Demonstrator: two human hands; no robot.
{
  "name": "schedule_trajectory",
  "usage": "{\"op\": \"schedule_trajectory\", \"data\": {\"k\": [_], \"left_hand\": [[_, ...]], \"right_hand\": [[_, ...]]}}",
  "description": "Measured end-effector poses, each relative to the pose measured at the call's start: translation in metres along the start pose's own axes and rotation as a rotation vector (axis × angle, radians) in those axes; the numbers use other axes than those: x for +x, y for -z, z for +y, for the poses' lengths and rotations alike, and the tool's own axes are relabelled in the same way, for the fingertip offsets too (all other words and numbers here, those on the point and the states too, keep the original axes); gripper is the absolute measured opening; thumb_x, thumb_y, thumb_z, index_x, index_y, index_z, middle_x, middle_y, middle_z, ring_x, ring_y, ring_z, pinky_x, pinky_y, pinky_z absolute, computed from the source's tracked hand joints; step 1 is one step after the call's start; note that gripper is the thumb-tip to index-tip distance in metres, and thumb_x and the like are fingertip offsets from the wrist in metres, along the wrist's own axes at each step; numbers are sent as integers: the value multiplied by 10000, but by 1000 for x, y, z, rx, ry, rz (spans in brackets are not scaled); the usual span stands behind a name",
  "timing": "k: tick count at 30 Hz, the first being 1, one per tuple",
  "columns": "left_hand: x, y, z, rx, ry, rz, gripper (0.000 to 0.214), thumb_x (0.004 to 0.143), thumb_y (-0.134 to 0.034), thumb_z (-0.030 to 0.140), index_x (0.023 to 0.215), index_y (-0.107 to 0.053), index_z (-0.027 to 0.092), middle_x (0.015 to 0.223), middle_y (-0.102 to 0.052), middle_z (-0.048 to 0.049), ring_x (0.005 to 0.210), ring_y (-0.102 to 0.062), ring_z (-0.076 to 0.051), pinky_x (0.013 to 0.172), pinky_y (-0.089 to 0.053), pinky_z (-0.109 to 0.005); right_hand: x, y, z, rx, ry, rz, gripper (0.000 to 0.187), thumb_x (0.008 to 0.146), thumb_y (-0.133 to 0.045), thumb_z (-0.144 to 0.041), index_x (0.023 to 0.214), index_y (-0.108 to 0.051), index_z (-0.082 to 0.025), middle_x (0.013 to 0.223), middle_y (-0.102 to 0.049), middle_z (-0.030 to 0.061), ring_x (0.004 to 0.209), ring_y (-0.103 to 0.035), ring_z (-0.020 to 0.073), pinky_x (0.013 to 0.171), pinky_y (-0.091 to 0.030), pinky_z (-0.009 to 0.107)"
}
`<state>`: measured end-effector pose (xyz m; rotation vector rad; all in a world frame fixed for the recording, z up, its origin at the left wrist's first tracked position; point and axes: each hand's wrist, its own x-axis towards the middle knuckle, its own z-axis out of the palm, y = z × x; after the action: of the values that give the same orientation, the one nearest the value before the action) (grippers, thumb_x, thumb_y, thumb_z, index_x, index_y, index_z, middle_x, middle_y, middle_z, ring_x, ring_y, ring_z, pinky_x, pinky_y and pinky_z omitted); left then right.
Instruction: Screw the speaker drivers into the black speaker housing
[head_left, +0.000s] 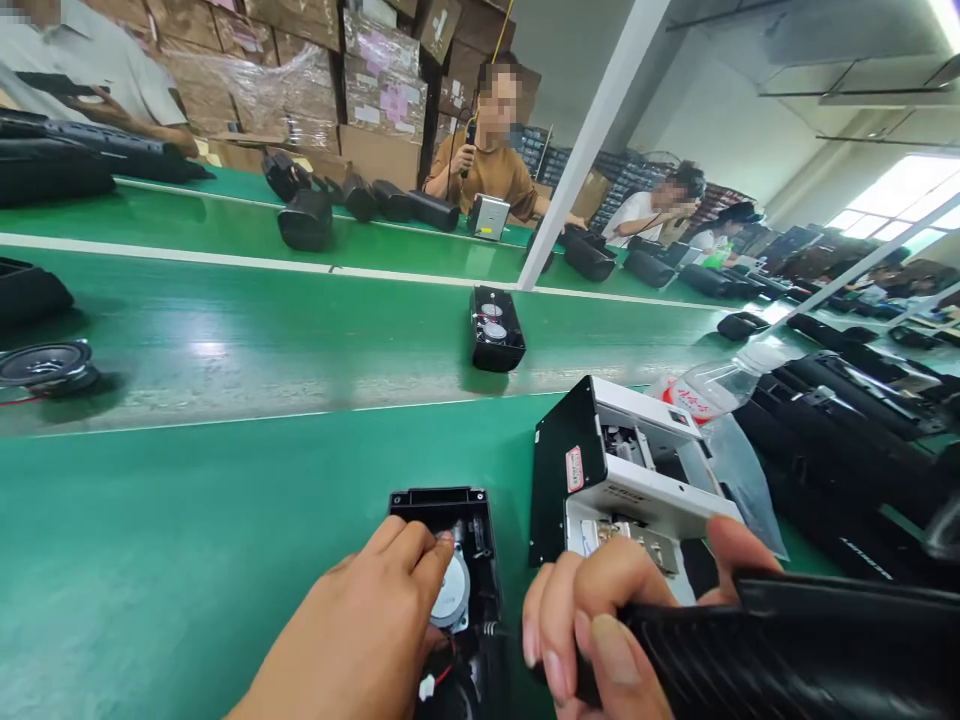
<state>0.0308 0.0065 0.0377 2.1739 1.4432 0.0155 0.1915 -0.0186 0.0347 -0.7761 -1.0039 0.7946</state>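
My left hand (375,625) rests on an open black speaker housing (450,540) on the green bench, fingertips pressing beside a round silver speaker driver (452,592) inside it. My right hand (607,625) grips the black handle of a power tool (787,645) that runs off to the right; its tip points toward the housing. A black and white box-shaped machine (622,470) stands just behind my right hand.
Another black speaker housing (495,330) lies on the green conveyor (225,340), a loose speaker cone (45,365) at the left. A clear plastic bottle (712,385) and black casings (840,430) lie to the right. People sit across the line, with stacked cartons behind them.
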Motion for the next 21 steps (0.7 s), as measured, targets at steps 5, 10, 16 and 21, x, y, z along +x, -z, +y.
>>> {"op": "schedule_trajectory", "data": {"k": [5,10,16,21], "left_hand": [[0,9,5,-6,39,-95,644,960,-579,36,1571,-615,237,1435,-692,-115,1324,-651,-344,1082,-602,-539],[3,10,6,-7,45,-93,686,939,-584,25,1597,-586,221,1432,-689,-124,1343,-631,-351,1105,-590,-560],[5,6,5,-29,47,-89,652,948,-599,40,1570,-603,234,1440,-680,-107,1354,-623,-337,1087,-599,-548],[3,8,7,-28,34,-85,614,953,-596,39,1538,-631,220,1419,-687,-108,1345,-627,-343,1086,-601,-562]], "right_hand": [[2,-5,5,38,-51,17,646,1088,-755,-332,1573,-367,-508,717,-571,-104,492,-478,164,509,-423,313],[1,-11,8,31,-54,21,586,1102,-730,-329,1566,-395,-456,727,-533,-100,500,-483,150,510,-441,306],[-2,-7,19,0,-18,-31,602,1117,-702,-302,1606,-371,-423,743,-585,-96,520,-530,152,532,-448,331],[-3,-2,20,-33,-50,-55,515,1118,-667,-283,1529,-390,-425,747,-558,-92,523,-496,153,517,-434,322]]}}
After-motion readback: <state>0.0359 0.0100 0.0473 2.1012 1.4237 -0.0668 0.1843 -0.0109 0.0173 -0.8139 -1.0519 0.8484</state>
